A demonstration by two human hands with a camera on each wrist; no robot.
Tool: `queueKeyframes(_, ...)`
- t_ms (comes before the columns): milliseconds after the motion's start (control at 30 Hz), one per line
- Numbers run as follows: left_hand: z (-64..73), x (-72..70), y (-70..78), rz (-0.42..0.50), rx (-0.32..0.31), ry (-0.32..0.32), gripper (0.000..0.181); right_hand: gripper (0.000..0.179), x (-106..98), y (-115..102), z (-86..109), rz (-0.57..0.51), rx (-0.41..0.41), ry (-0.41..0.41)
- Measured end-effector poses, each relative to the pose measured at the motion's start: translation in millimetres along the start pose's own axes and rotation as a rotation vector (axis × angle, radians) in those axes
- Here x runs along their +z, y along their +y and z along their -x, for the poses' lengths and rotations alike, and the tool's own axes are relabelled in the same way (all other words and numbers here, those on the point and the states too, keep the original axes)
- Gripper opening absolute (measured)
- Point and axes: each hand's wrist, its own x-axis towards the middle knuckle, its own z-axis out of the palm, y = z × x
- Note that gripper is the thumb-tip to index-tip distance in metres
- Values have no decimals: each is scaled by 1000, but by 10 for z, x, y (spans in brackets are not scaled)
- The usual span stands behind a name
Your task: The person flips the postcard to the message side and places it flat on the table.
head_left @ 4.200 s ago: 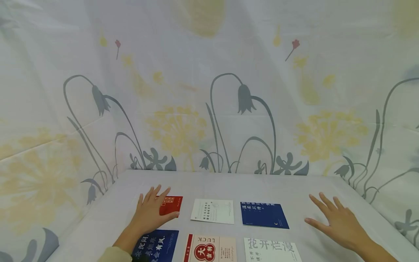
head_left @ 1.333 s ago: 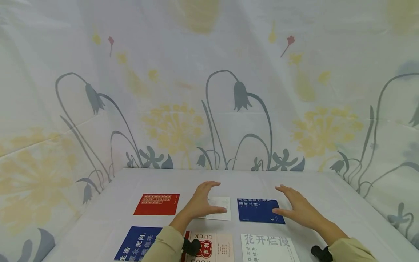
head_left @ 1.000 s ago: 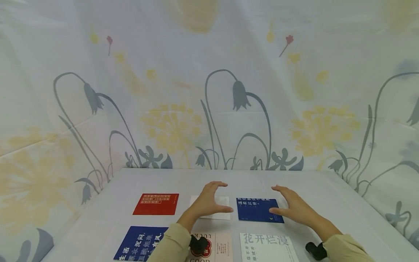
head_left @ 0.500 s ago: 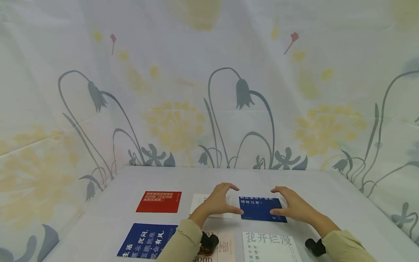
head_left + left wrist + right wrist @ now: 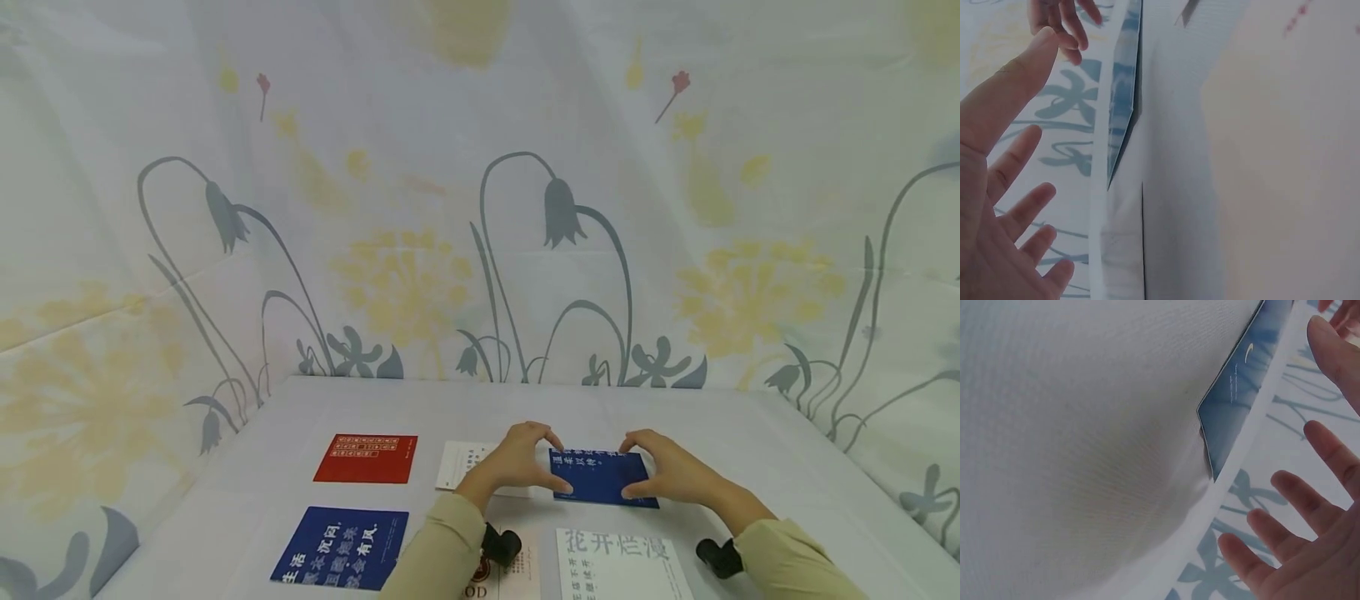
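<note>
A dark blue card (image 5: 597, 482) with white lettering lies flat in the back row of the head view. My left hand (image 5: 517, 460) hovers at its left end, thumb and fingers curved apart. At the right end, my right hand (image 5: 675, 471) mirrors it, fingertips overlapping the card's edge in this view. Neither palm holds anything. In the left wrist view the fingers are spread beside the blue card (image 5: 1124, 81); the right wrist view likewise has spread fingers next to the card (image 5: 1235, 394). A white card (image 5: 459, 467) is partly hidden behind my left hand.
A red card (image 5: 366, 458) lies at the back left. In front are another blue card (image 5: 345, 546), a pale pink card (image 5: 525, 567) partly covered by my left sleeve, and a white card (image 5: 622, 567) with grey lettering. A flower-patterned curtain (image 5: 420, 208) rises behind the white table (image 5: 450, 408).
My left hand has moved right, off the red card and past the white one, to the blue card. My right hand has come in leftward to that card's right end. The cards lie still.
</note>
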Motion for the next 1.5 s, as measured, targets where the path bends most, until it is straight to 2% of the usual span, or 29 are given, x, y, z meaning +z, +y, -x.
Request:
queueKeyframes(433,-115,78,-5,-144,-2,-45,47,51,-9,35,-61,3,-26,-63)
queueKeyframes(833,-163,78,-49,-128,-31,-81,42,47,-17,61,-81,27,-18,-90)
queueKeyframes(967,-181,97,-69,-114,-36,-75,40,47,-6,96,-90,33,-25,-102)
queueKeyframes(1133,-198,109,-79,-137,-21,-63,40,48,6,110,-86,30,5,-108)
queueKeyframes(1500,-164,93,-12,-175,-22,-57,41,47,35,101,-87,28,38,-79)
